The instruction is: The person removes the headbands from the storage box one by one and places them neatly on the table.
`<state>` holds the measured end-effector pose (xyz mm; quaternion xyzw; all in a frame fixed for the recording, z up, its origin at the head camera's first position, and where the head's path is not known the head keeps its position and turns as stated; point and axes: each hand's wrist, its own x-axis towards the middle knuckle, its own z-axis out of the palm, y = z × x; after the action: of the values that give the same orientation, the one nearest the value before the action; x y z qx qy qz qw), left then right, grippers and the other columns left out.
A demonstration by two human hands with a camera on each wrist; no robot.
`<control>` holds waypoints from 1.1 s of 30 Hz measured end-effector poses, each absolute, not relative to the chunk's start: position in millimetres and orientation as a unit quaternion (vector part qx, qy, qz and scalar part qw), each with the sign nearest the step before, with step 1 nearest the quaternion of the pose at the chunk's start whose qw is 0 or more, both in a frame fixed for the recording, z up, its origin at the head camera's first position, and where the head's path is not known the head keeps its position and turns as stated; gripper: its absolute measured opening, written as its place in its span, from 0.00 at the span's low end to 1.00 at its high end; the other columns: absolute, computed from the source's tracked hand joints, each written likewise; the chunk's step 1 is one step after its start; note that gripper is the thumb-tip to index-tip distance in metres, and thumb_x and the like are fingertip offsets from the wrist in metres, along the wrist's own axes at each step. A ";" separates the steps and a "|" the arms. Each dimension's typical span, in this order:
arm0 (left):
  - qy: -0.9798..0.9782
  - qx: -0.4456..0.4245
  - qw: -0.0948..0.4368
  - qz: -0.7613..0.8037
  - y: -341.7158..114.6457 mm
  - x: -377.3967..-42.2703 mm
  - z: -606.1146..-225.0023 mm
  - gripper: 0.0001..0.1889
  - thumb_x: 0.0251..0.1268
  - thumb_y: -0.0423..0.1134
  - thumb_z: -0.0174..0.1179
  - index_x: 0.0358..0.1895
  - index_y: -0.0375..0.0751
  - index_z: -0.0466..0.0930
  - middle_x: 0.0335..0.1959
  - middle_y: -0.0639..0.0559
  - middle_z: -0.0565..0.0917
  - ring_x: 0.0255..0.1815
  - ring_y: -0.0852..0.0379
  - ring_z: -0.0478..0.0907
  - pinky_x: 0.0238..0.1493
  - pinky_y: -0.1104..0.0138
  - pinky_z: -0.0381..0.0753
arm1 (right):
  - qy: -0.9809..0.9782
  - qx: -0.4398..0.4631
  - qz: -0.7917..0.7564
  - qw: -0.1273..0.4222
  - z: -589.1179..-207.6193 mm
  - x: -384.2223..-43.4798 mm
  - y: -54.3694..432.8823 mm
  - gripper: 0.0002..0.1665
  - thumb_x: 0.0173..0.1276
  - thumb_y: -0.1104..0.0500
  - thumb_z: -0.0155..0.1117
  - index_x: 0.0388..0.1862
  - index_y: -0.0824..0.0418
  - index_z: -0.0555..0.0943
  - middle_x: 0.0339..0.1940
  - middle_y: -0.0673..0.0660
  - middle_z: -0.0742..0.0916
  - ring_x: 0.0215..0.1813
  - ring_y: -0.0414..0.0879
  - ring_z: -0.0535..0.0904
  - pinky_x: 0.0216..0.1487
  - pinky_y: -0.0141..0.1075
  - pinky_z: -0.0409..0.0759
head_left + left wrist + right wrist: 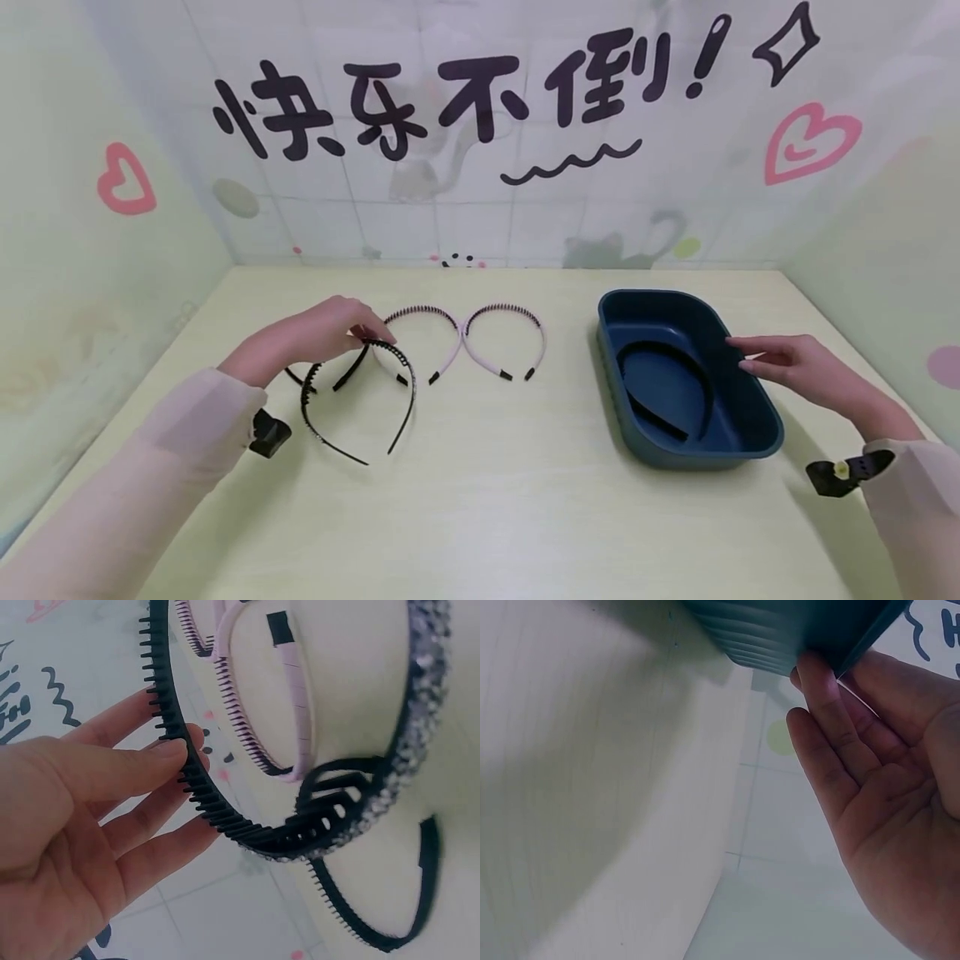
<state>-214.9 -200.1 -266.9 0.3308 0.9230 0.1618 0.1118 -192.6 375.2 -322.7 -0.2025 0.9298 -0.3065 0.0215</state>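
My left hand [326,329] pinches a black headband [412,392] between thumb and fingers near the top of its arch. Inner teeth and a glittery outer face show on this headband [427,727] in the left wrist view. Behind it, another black headband [349,369] lies on the table, partly hidden by my hand. At the right, my right hand [806,367] grips the side rim of a dark blue basin [697,460], fingers against its outer wall. Inside the basin is a plain black headband [708,396].
Two lilac headbands [480,360] with dark teeth and black tips lie side by side on the pale wooden table [495,500], between the left hand and the basin. Printed walls enclose the table at the back and both sides. Each wrist wears a black strap device [832,478].
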 end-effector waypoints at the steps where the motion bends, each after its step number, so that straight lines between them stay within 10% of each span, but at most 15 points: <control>1: 0.924 0.329 0.111 0.161 -202.8 -214.1 -268.2 0.20 0.53 0.15 0.53 0.47 0.35 0.82 0.42 0.46 0.82 0.44 0.48 0.78 0.47 0.57 0.76 | 0.930 -0.204 -0.306 0.021 -322.7 -192.9 375.2 0.23 0.66 0.61 0.59 0.58 0.71 0.73 0.52 0.63 0.78 0.42 0.30 0.78 0.39 0.20 0.74; 17: 0.933 0.303 0.096 0.166 -242.1 -198.1 -284.4 0.18 0.52 0.17 0.57 0.45 0.37 0.83 0.41 0.48 0.82 0.42 0.48 0.78 0.45 0.56 0.76 | 0.928 -0.199 -0.315 0.021 -326.0 -193.5 378.9 0.23 0.65 0.64 0.59 0.58 0.70 0.73 0.48 0.33 0.75 0.43 0.25 0.76 0.38 0.19 0.72; 33: 0.931 0.293 0.106 0.193 -255.1 -188.3 -298.8 0.19 0.51 0.16 0.56 0.44 0.36 0.83 0.42 0.45 0.82 0.43 0.46 0.78 0.44 0.55 0.76 | 0.933 -0.189 -0.306 0.025 -324.4 -194.8 378.8 0.23 0.64 0.64 0.59 0.58 0.71 0.72 0.47 0.36 0.76 0.41 0.24 0.75 0.37 0.19 0.73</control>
<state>-188.3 -255.1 -298.8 0.2929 0.9306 0.1927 0.1055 -194.8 378.8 -324.4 -0.1888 0.9327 -0.3064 0.0252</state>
